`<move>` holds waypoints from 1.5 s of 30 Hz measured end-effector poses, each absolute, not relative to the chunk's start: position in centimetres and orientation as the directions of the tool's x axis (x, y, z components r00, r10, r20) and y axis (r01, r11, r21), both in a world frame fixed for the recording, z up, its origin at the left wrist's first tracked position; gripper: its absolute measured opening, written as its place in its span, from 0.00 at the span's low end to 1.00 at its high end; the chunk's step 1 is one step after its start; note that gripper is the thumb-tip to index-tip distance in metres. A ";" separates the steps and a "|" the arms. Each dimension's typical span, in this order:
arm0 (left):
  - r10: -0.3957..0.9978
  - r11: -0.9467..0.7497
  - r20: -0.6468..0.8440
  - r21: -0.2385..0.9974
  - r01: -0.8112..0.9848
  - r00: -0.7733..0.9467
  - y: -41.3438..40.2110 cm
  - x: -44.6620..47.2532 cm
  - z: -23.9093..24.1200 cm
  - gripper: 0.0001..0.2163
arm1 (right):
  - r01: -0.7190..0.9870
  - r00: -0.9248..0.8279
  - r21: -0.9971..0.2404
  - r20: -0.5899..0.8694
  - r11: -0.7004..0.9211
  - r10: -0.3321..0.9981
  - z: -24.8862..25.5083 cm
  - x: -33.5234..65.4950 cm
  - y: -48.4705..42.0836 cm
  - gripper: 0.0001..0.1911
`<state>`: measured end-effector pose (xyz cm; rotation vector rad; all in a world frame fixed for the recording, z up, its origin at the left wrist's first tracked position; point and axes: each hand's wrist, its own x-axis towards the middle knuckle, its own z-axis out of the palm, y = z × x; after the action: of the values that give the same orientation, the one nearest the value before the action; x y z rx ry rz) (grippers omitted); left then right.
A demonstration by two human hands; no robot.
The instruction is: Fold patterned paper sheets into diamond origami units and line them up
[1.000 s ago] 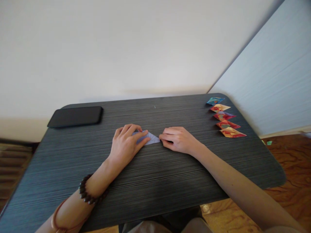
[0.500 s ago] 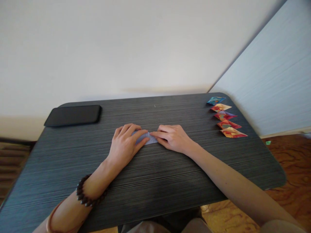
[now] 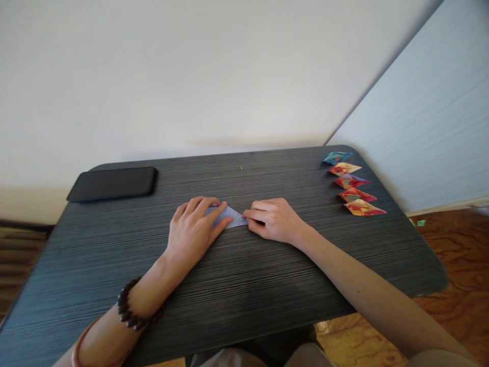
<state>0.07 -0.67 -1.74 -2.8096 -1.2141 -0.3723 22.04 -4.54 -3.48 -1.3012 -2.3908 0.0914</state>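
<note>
A small piece of folded pale-blue paper (image 3: 232, 218) lies on the dark table, its right end narrowing to a point. My left hand (image 3: 194, 224) rests on its left part, thumb and fingers holding it down and hiding much of it. At the right tip, my right hand (image 3: 273, 220) pinches the paper between thumb and forefinger, with the other fingers curled in. A beaded bracelet (image 3: 128, 306) circles my left wrist.
Several folded paper pieces, among them a blue one (image 3: 336, 158) and an orange-red one (image 3: 364, 207), stand in a row at the table's right. A black phone (image 3: 112, 184) lies at the back left. A white wall (image 3: 214, 71) rises behind the table (image 3: 229, 285).
My right hand has slid slightly right along the paper to its tip. More of the paper's slanted upper edge and point now shows between my hands. My left hand stays on the paper.
</note>
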 end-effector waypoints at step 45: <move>0.515 -0.857 0.162 0.121 0.501 0.842 0.6 -1.1 -1.9 0.20 | 0.678 -0.465 -0.442 0.361 0.588 0.808 -3.5 21.2 -3.6 0.15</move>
<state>-1.14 0.57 -1.87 -3.0858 -0.8531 -0.3043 21.24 -3.62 -3.48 -1.1781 -2.2787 0.3195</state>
